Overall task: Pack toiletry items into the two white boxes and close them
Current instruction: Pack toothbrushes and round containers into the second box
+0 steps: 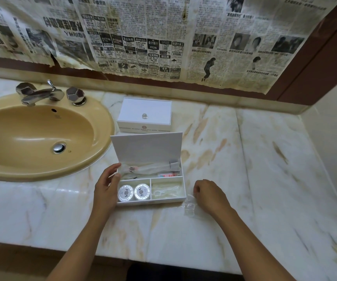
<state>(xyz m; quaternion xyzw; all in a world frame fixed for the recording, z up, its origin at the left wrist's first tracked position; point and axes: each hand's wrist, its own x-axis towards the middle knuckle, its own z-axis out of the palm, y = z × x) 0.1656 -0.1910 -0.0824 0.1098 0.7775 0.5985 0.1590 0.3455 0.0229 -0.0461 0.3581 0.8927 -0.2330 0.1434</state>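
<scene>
Head-worn view, looking forward and down. Close above the marble surface (244,159), facing the papered wall (163,37).

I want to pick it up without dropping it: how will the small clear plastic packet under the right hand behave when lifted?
The small clear plastic packet looks crinkled and thin, so it is probably floppy and very light. Its glossy film may be slippery, so a pinch by the right hand likely suits it better than a flat push on the smooth marble counter. Contents cannot be seen.
</scene>
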